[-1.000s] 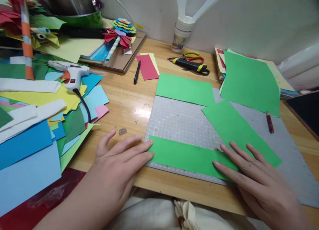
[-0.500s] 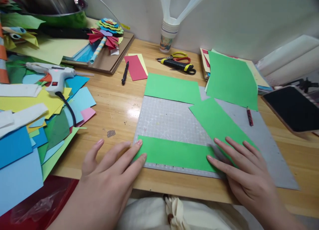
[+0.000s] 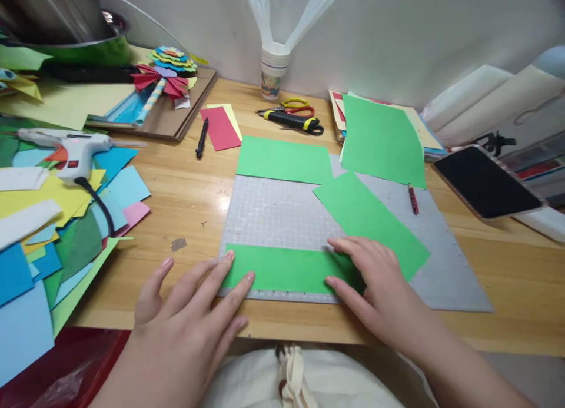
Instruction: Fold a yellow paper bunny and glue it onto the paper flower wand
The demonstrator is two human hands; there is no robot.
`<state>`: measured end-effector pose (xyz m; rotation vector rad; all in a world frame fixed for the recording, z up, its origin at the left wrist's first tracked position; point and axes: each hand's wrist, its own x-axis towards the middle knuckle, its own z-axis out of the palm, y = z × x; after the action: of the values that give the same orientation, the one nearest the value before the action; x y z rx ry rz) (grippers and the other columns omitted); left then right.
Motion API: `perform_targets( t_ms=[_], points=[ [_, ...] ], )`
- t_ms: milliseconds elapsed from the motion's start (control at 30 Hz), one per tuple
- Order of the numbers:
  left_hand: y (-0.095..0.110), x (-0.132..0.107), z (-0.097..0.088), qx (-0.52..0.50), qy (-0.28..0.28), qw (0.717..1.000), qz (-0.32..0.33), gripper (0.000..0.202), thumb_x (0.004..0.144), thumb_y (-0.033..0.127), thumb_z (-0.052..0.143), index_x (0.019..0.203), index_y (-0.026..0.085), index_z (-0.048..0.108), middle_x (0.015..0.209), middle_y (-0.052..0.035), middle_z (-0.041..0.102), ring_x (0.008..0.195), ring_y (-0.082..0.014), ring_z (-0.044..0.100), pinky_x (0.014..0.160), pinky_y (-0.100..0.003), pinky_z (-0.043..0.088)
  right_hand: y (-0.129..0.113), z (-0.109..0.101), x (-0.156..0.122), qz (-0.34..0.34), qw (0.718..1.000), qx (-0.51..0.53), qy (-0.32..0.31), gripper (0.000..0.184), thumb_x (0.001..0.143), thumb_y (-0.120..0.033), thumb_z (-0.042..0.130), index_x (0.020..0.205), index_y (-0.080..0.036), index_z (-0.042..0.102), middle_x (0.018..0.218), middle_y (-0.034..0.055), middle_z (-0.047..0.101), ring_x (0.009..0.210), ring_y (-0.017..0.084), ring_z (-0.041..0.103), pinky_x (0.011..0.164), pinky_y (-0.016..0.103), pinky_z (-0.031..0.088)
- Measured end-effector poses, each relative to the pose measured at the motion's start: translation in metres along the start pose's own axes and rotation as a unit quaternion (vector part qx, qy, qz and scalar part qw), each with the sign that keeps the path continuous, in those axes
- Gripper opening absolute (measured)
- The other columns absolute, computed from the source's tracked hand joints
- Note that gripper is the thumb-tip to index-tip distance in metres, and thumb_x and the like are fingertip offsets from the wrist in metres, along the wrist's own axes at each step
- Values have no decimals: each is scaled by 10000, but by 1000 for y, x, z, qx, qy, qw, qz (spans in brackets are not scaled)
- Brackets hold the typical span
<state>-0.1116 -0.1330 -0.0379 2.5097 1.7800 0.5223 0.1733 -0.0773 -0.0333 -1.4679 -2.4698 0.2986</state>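
Observation:
A green paper strip (image 3: 286,269) lies along the near edge of a grey cutting mat (image 3: 282,214). My left hand (image 3: 189,314) rests flat, fingers spread, with its fingertips on the strip's left end. My right hand (image 3: 375,284) lies flat over the strip's right end, fingers together and stretched out. A slanted green sheet (image 3: 366,216) sits just beyond my right hand. Another green sheet (image 3: 282,159) covers the mat's far edge.
Loose coloured papers (image 3: 39,231) and a glue gun (image 3: 70,146) fill the left. Scissors (image 3: 291,116), a black pen (image 3: 201,138), a paper cup (image 3: 271,78), a large green sheet (image 3: 382,140), a red pen (image 3: 412,199) and a phone (image 3: 485,181) lie further back and right.
My right hand slid left along the strip, off the slanted sheet. My left hand stayed on the strip's left end. The view shifted to the right.

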Motion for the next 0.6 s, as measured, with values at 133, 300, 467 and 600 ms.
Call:
perform_targets(
  t_ms=[133, 300, 467, 600],
  points=[
    [0, 1, 0, 8, -4, 1000, -2, 387, 985, 438, 369, 1147, 364, 713, 1320, -36, 661, 1182, -286, 608, 1133, -575, 201, 6, -12, 16, -2, 996, -7, -87, 411, 841, -345, 702, 1196, -266, 510, 1140, 56, 632, 1075, 286, 560, 920, 488, 349],
    [-7, 2, -1, 45, -11, 997, 64, 338, 929, 397, 498, 1204, 325, 680, 1322, -74, 656, 1146, -305, 614, 1109, -580, 218, 9, -20, 32, -7, 989, -2, -148, 391, 762, -360, 797, 1041, -254, 546, 996, 9, 649, 956, 256, 575, 884, 453, 325],
    [-11, 0, -2, 62, -17, 994, 87, 360, 914, 379, 520, 1240, 303, 652, 1331, -101, 645, 1165, -310, 596, 1094, -589, 222, 7, -22, 37, 9, 986, -3, -168, 409, 735, -386, 818, 989, -221, 543, 962, 21, 631, 918, 249, 563, 862, 435, 336],
    [-10, 1, -2, 64, -16, 994, 88, 348, 915, 377, 516, 1224, 312, 660, 1321, -88, 653, 1151, -303, 601, 1114, -590, 177, 2, -26, 39, 11, 982, -5, -188, 306, 744, -364, 799, 876, -208, 571, 968, 43, 611, 929, 262, 551, 833, 432, 358]
  ],
)
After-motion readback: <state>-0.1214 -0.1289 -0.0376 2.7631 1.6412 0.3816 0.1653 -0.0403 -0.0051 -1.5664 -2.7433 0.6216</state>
